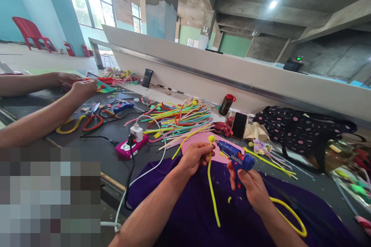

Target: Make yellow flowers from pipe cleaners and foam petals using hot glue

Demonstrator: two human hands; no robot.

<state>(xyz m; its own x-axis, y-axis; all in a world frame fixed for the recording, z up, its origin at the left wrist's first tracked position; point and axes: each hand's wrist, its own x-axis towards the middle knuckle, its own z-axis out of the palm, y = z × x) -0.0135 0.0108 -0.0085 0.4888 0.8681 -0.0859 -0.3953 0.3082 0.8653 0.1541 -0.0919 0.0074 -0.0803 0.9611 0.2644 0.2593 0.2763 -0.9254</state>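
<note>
My left hand (195,157) is closed in a pinch on a yellow pipe cleaner (212,189), which has a small curled tip at the top and hangs down over the purple cloth (185,212). My right hand (251,185) grips the handle of a blue glue gun (234,155), whose nozzle points at the curled tip. The gun's yellow cable (291,214) loops away to the right. A pink sheet (199,139) lies just behind both hands.
A pile of coloured pipe cleaners (179,119) lies beyond the pink sheet. A pink power strip (131,147) with a white charger sits to the left. Another person's arms (43,115) work at far left near scissors (92,117). A phone (239,125), dark bottle (227,104) and spotted bag (301,131) stand right.
</note>
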